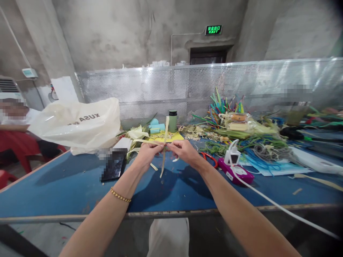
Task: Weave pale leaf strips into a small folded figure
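Both my hands meet above the blue table, pinching pale leaf strips that cross between them. My left hand is closed on the strips from the left, a bead bracelet on its wrist. My right hand is closed on them from the right. One strip stands up towards a green bottle; its lower end hangs down near the tabletop. Another strip runs left towards a bundle of pale leaves.
A white plastic bag lies at the back left, a dark phone beside it. Red-handled scissors, a magenta device with a white cable, and heaps of coloured strips and green leaves fill the right. A seated person is at far left.
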Tool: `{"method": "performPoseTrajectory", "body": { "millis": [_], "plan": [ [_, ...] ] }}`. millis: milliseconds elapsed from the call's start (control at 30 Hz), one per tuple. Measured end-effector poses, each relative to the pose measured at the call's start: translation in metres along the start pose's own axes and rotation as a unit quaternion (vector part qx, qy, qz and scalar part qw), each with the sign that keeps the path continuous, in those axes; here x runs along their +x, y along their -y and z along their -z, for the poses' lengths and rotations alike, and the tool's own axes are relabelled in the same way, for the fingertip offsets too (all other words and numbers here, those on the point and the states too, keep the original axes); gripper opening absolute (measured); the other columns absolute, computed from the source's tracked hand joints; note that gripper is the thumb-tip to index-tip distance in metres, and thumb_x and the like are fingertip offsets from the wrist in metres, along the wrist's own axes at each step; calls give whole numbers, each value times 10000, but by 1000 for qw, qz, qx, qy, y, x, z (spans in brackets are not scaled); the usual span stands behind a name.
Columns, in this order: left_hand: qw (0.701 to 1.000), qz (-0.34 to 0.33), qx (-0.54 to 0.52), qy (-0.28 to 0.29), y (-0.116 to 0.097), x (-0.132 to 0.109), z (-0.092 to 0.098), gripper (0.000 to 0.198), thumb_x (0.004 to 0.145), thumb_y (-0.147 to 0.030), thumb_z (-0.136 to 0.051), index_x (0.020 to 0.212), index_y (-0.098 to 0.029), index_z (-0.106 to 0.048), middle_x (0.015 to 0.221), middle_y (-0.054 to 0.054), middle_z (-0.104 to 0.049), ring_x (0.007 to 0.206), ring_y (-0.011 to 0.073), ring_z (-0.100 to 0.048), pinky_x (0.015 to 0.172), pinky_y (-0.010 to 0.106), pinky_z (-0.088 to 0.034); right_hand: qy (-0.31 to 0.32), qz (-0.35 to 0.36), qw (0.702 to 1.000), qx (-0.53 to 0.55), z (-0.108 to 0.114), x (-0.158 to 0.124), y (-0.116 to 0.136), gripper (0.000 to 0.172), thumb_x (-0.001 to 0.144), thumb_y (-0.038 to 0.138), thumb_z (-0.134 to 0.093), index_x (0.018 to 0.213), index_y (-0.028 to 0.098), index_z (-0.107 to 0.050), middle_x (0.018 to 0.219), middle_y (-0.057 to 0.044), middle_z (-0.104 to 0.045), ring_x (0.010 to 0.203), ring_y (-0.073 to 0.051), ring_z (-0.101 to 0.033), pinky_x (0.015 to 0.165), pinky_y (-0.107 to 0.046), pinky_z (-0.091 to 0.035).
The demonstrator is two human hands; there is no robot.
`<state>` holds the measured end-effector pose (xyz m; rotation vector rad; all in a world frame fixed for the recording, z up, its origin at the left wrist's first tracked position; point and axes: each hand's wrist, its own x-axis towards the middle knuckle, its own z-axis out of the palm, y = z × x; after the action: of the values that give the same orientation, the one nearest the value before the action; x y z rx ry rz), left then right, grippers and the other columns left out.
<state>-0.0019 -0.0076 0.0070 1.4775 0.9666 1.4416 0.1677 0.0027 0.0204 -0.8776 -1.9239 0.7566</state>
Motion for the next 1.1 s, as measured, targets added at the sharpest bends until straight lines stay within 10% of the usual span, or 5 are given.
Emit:
{"method": "performPoseTrajectory", "body": {
  "millis": [333, 533, 1100],
  "plan": [
    [995, 33, -86, -46, 3, 1, 1, 279, 620, -319, -759, 796, -114, -692, 735, 55, -678, 670, 126, -606, 571, 210, -388, -200, 93, 957, -189, -1, 4, -2, 238, 804, 360, -564, 669, 171, -617, 727, -53, -611, 741, -168, -528, 718, -279, -398],
    [992, 49, -113, 13, 1, -1, -2, 314, 601, -279, -768, 867, -124, -710, 770, 55, -688, 682, 133, -602, 572, 217, -405, -52, 24, 994, -89, -10, 1, -1, 365, 809, 387, -536, 530, 155, -579, 494, 5, -497, 512, -115, -444, 511, -239, -327],
    [980, 70, -154, 101, -6, -6, -2, 222, 623, -113, -668, 842, -113, -702, 860, 87, -702, 719, 178, -668, 672, 273, -493, -29, -93, 985, 141, -4, -1, 8, 257, 718, 354, -615, 578, 140, -586, 490, 16, -516, 447, -78, -431, 459, -211, -339]
  ]
}}
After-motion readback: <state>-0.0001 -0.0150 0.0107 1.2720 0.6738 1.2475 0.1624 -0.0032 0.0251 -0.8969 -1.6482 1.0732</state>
